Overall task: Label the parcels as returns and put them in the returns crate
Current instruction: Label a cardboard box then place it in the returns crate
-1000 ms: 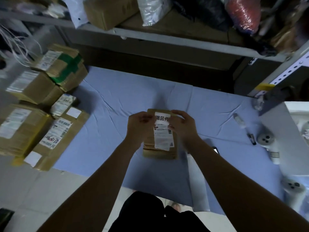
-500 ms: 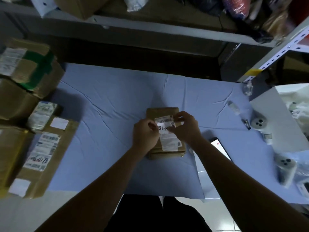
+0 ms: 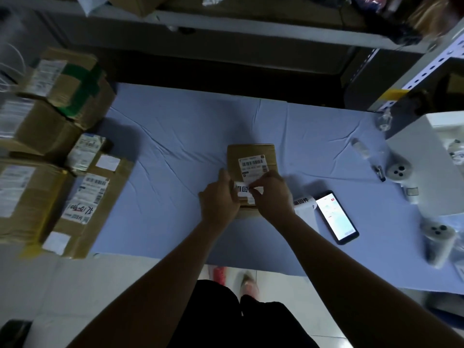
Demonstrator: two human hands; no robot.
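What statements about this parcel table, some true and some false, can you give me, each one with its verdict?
1. The left hand and the right hand pinch a white return sticker over the small brown cardboard parcel. True.
2. The black smartphone lies left of that parcel, its screen dark. False: it lies to the right, on the blue cloth, with its screen lit.
3. Several larger brown cardboard boxes are stacked at the table's left side. True.
4. The small parcel carries no shipping label. False: a white barcode label is on its top.
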